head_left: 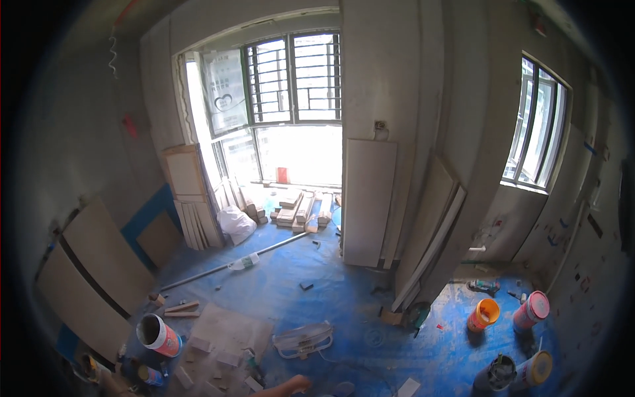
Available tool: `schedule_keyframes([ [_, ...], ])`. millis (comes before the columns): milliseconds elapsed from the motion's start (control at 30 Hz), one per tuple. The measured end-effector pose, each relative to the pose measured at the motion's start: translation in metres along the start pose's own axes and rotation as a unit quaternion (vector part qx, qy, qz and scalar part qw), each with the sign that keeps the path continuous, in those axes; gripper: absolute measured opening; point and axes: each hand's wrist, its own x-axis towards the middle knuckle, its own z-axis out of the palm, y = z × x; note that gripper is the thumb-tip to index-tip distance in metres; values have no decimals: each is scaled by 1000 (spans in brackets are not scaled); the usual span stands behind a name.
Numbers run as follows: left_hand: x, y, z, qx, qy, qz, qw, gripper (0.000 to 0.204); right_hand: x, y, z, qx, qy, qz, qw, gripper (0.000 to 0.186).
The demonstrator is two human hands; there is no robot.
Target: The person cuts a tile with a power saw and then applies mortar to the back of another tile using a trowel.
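a bare hand [290, 384] at the bottom edge, grip unclear, nears a flat white fan [303, 339] on glossy blue floor sheeting [331, 291].

Orange bucket [483, 313] stands near leaning boards [431, 231] on blue floor [317, 291].

White poster with heart outline [223, 89] on left window pane; labelled pink-white bucket [159, 335] lower left.

free: blue floor [317, 291] centre | blocked: fan [303, 340], bucket [159, 335], pipe [231, 264]
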Motion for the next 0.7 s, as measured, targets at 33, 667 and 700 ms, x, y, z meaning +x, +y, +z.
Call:
schedule_keyframes([
  [33,-5,-8,4,-103,49,46,992,26,1,-6,0,-13,18,-5,1000,30],
  [667,265,82,-235,248,-95,-16,964,24,68,-32,12,93,302,131,940,58],
  [700,280,93,-236,249,-99,-1,963,24,81,-28,14,104,305,139,936,58],
])
